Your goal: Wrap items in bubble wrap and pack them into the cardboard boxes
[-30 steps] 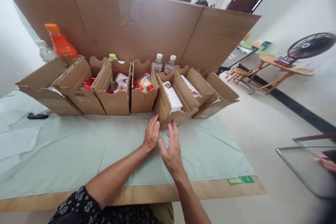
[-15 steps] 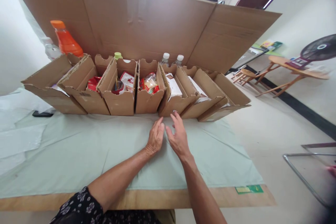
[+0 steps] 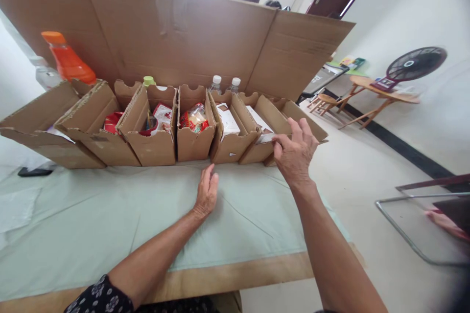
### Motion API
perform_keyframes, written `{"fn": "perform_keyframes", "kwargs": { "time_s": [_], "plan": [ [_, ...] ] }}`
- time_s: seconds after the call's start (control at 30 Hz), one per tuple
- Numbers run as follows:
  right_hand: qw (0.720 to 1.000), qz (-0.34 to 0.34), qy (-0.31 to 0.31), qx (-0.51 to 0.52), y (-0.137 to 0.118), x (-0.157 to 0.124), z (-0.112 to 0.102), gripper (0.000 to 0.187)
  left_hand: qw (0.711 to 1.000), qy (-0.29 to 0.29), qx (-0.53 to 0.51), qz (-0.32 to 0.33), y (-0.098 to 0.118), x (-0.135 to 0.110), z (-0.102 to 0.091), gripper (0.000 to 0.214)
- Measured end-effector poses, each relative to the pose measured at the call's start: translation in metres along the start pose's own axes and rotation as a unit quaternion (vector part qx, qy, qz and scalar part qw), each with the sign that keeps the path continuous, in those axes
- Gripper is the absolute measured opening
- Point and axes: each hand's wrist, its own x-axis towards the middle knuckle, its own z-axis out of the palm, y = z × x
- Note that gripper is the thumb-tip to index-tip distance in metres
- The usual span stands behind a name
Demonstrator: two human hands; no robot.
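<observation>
My left hand (image 3: pixel 206 193) rests on the pale green cloth (image 3: pixel 165 220), fingers extended and holding nothing, just in front of the cardboard boxes. My right hand (image 3: pixel 297 156) is raised in front of the rightmost box (image 3: pixel 306 122), fingers bent and spread, partly hiding that box; whether it touches the cardboard I cannot tell. Beside it stands a box (image 3: pixel 273 112) with a white packet (image 3: pixel 260 121) inside. Another box (image 3: pixel 235 149) to its left holds a white carton (image 3: pixel 226 120). The box nearest the middle (image 3: pixel 194 149) contains a red snack bag (image 3: pixel 196 118).
Further left are more open boxes (image 3: pixel 86 151), one with a red packet (image 3: pixel 112 121). Behind them are an orange bottle (image 3: pixel 69 61), white-capped bottles (image 3: pixel 235 85) and a tall cardboard panel (image 3: pixel 176 29). A fan (image 3: pixel 414 64) stands on a wooden table (image 3: pixel 385 93) at right.
My right hand has moved up and right, away from my left hand, to the rightmost box. My left hand stays low on the cloth. The view has shifted to the right.
</observation>
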Motion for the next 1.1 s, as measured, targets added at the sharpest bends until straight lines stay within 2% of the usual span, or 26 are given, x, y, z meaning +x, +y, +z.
{"fn": "perform_keyframes", "kwargs": {
  "time_s": [0.17,0.33,0.47,0.6,0.83,1.1],
  "plan": [
    [1.0,-0.012,0.019,0.015,-0.01,0.001,-0.001,0.019,1.0,0.005,0.003,0.001,-0.001,0.0,0.0,0.05],
    [0.999,-0.01,-0.01,0.035,-0.008,-0.003,-0.006,0.018,1.0,0.012,0.004,0.002,-0.003,-0.001,0.001,0.049],
    [0.997,-0.042,-0.055,0.042,0.0,0.004,-0.008,0.041,1.0,0.013,0.004,0.007,-0.004,0.0,0.003,0.05],
    [0.991,-0.056,-0.11,0.044,0.001,0.013,-0.006,0.017,1.0,0.012,0.004,0.01,-0.005,0.001,0.003,0.05],
    [0.991,-0.028,-0.131,-0.025,-0.009,0.017,-0.008,0.021,1.0,0.013,0.005,0.014,-0.004,0.0,0.005,0.048],
    [0.985,-0.019,-0.164,-0.052,-0.016,0.018,-0.011,0.022,1.0,0.009,-0.003,0.008,-0.003,0.0,0.004,0.047]
  ]
}}
